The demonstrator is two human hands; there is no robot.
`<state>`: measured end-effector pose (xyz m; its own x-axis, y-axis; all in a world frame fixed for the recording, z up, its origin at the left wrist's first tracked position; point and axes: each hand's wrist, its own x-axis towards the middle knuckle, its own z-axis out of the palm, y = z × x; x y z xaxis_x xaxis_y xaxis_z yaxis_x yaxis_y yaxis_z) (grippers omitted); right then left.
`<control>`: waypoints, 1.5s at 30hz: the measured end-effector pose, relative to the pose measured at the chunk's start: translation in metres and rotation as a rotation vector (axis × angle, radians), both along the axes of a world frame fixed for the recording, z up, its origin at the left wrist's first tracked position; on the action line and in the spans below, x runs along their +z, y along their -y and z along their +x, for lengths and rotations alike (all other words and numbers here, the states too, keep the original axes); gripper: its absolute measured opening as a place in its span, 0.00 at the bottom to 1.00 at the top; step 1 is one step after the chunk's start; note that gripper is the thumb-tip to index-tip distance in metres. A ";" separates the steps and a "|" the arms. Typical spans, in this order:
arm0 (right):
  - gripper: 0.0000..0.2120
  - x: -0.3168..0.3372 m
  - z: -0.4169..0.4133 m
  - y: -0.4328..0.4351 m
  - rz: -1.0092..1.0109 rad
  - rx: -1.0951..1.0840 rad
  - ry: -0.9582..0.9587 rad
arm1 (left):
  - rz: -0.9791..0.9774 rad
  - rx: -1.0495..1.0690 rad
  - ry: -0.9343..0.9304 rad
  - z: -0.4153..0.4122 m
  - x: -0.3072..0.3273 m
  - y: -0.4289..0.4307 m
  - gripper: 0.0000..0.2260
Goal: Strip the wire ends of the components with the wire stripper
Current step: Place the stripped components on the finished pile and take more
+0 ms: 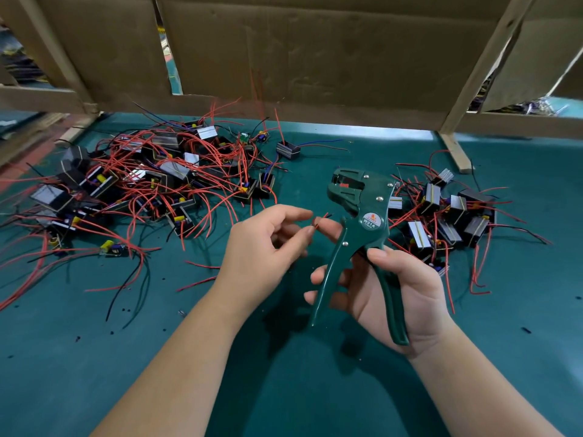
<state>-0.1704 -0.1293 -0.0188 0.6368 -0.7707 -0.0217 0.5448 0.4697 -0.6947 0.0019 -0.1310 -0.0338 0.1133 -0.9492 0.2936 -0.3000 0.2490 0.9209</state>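
Note:
My right hand (400,288) grips the handles of a dark green wire stripper (359,228), held upright above the table with its jaws pointing up and left. My left hand (268,247) pinches the short ends of red and black wires (319,220) between thumb and forefinger, just left of the stripper's handle pivot and below its jaws. A big pile of black block components with red wires (151,181) lies at the left. A smaller pile of similar components (451,209) lies at the right, behind the stripper.
The green table mat (284,373) carries loose red wire pieces (202,272) and small black insulation scraps near my left forearm. A cardboard wall (299,52) with wooden posts (454,152) closes off the far side.

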 end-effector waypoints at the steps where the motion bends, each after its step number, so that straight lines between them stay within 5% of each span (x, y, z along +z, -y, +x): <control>1: 0.35 0.000 0.000 0.000 0.005 -0.008 -0.004 | 0.000 0.019 -0.010 -0.001 0.000 0.000 0.10; 10: 0.38 0.002 -0.001 -0.001 0.020 0.013 -0.016 | 0.191 -0.090 -0.335 0.000 0.010 0.003 0.04; 14: 0.40 0.004 -0.002 -0.002 0.043 0.030 0.003 | 0.286 -0.187 -0.513 0.003 0.012 0.003 0.13; 21: 0.37 0.008 -0.010 -0.001 0.106 0.105 0.109 | 0.330 -0.314 -0.560 0.005 0.014 0.001 0.13; 29: 0.37 0.006 -0.007 -0.001 0.074 0.113 0.036 | 0.414 -0.341 -0.380 0.009 0.011 0.001 0.06; 38: 0.32 0.003 -0.006 0.001 0.041 0.043 -0.078 | 0.304 -0.179 -0.486 0.006 0.011 0.003 0.08; 45: 0.31 0.005 -0.012 0.001 0.038 0.193 -0.255 | 0.092 -0.008 -0.156 0.015 0.014 0.004 0.08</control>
